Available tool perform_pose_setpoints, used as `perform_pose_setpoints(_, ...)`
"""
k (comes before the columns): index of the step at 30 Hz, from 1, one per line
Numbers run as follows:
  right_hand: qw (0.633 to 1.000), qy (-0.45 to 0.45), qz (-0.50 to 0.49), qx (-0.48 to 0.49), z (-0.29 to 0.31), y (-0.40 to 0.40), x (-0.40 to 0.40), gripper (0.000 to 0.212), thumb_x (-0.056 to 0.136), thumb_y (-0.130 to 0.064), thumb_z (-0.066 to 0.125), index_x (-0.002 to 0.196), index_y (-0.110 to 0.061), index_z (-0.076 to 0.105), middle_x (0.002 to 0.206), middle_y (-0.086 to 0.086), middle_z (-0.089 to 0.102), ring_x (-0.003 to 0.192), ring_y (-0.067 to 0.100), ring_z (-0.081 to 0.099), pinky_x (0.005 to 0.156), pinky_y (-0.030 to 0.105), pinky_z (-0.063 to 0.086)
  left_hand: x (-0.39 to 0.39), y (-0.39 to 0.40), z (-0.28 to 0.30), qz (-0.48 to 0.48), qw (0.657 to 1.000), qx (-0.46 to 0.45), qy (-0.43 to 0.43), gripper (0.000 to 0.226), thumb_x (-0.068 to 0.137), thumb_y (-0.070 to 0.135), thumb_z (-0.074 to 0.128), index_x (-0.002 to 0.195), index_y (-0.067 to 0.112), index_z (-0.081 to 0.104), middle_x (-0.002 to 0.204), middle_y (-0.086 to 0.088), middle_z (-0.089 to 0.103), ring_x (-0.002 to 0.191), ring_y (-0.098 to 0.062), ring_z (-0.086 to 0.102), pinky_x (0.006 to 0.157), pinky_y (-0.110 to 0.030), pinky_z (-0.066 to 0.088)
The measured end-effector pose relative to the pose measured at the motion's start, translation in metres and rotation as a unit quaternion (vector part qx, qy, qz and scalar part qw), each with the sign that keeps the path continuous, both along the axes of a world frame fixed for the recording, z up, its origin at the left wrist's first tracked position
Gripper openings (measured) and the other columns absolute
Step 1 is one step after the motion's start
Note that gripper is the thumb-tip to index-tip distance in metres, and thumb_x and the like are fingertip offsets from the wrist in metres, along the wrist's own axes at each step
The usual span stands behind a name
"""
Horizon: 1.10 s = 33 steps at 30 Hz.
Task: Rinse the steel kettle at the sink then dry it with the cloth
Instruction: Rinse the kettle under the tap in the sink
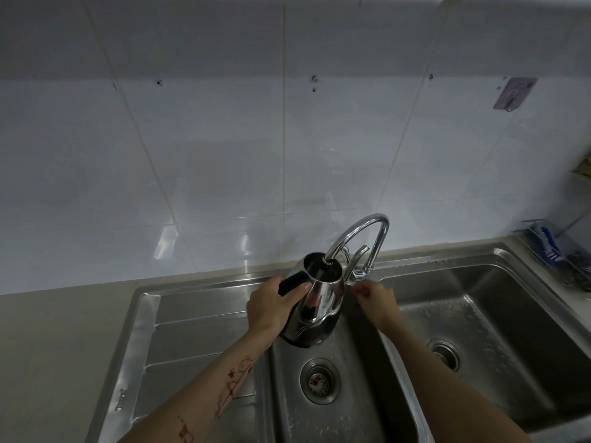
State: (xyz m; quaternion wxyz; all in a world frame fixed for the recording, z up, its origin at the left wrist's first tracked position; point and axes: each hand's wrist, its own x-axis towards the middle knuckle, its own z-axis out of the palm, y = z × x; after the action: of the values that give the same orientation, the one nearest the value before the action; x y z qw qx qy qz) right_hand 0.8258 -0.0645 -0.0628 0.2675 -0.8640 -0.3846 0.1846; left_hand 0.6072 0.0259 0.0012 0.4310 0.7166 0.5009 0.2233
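White glazed wall tiles [224, 148] cover the far wall, with small drill holes [159, 81] in a row. An adhesive hook [514, 94] is fixed at the upper right. A beige countertop [57, 340] runs along the near left. Lighting is dim; the tiles show faint reflections.

Steel sink [204, 302] set in beige counter [57, 340].

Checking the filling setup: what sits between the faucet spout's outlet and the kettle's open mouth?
Nothing. In the head view the faucet outlet sits right at the steel kettle mouth, held by the left hand.
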Motion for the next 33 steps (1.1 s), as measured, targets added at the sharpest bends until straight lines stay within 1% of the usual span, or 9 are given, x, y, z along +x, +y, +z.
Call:
perform_pose_setpoints(8,1.0,-0.003,0.004,0.003,0.0,0.005,0.008,0.021,0.091,-0.006,0.055,0.105,-0.014,0.07,0.106,0.011,0.072,0.101,0.026,0.066,0.092,0.038,0.053,0.001,0.002,-0.002,0.006,1.0,-0.01,0.005,0.048,0.076,0.063,0.066,0.096,0.02,0.068,0.085,0.003,0.073,0.08,-0.015,0.07,0.077,-0.043,0.059)
perform_pose_setpoints(13,1.0,-0.001,-0.007,0.006,-0.001,0.013,0.016,0.024,0.091,-0.004,0.055,0.11,-0.009,0.068,0.11,0.013,0.071,0.104,0.029,0.064,0.085,0.028,0.044,0.002,0.003,-0.004,0.008,1.0,-0.017,0.002,0.048,0.075,0.063,0.067,0.098,0.021,0.069,0.086,0.003,0.073,0.08,-0.015,0.07,0.079,-0.043,0.059)
perform_pose_setpoints(15,1.0,0.011,-0.008,0.012,-0.003,0.018,0.021,0.026,0.091,-0.003,0.054,0.112,-0.009,0.066,0.112,0.013,0.07,0.105,0.028,0.064,0.086,0.026,0.044,0.003,0.003,-0.005,0.011,1.0,-0.021,0.002,0.047,0.076,0.061,0.067,0.099,0.02,0.069,0.087,0.003,0.074,0.081,-0.014,0.07,0.08,-0.043,0.059)
perform_pose_setpoints(18,1.0,0.016,-0.008,0.014,-0.005,0.029,0.031,0.027,0.09,-0.005,0.058,0.116,-0.009,0.065,0.114,0.014,0.07,0.106,0.029,0.065,0.09,0.029,0.046,0.003,0.005,-0.005,0.009,1.0,-0.024,-0.001,0.049,0.074,0.064,0.066,0.099,0.022,0.069,0.086,0.004,0.074,0.081,-0.013,0.069,0.08,-0.043,0.058)
perform_pose_setpoints(23,0.999,0.006,0.029,-0.015,-0.006,0.051,0.044,0.034,0.09,-0.016,0.062,0.122,-0.005,0.058,0.121,0.016,0.066,0.114,0.036,0.061,0.097,0.043,0.048,0.002,0.01,-0.007,0.0,1.0,-0.021,0.004,0.053,0.074,0.067,0.064,0.1,0.022,0.069,0.089,0.005,0.073,0.082,-0.013,0.069,0.081,-0.043,0.058)
perform_pose_setpoints(26,0.998,0.018,0.048,-0.037,-0.013,0.062,0.052,0.039,0.088,-0.014,0.064,0.125,-0.008,0.054,0.126,0.016,0.064,0.117,0.035,0.06,0.097,0.046,0.049,0.001,0.011,-0.007,-0.004,1.0,-0.027,-0.004,0.063,0.067,0.075,0.06,0.099,0.022,0.069,0.088,0.004,0.074,0.081,-0.013,0.07,0.079,-0.043,0.059)
perform_pose_setpoints(30,0.997,0.025,0.059,-0.05,-0.019,0.073,0.058,0.047,0.087,-0.008,0.063,0.132,-0.011,0.05,0.128,0.014,0.062,0.117,0.033,0.058,0.096,0.039,0.046,-0.001,0.011,-0.007,-0.003,0.999,-0.032,-0.009,0.065,0.064,0.075,0.057,0.097,0.02,0.068,0.086,0.002,0.074,0.079,-0.014,0.07,0.077,-0.043,0.059)
perform_pose_setpoints(32,0.995,0.056,0.056,-0.052,-0.021,0.076,0.062,0.048,0.086,-0.002,0.061,0.132,-0.013,0.05,0.125,0.005,0.059,0.115,0.027,0.057,0.093,0.034,0.044,-0.002,0.012,-0.007,-0.002,0.999,-0.035,-0.015,0.062,0.065,0.073,0.059,0.096,0.019,0.068,0.086,0.002,0.073,0.08,-0.015,0.07,0.077,-0.044,0.058)
perform_pose_setpoints(33,0.993,0.088,0.056,-0.05,-0.022,0.077,0.064,0.044,0.086,0.0,0.06,0.126,-0.017,0.052,0.119,-0.001,0.056,0.112,0.024,0.056,0.091,0.033,0.044,-0.002,0.012,-0.009,-0.002,0.999,-0.037,-0.016,0.057,0.068,0.069,0.062,0.096,0.02,0.068,0.086,0.002,0.073,0.08,-0.015,0.07,0.078,-0.043,0.058)
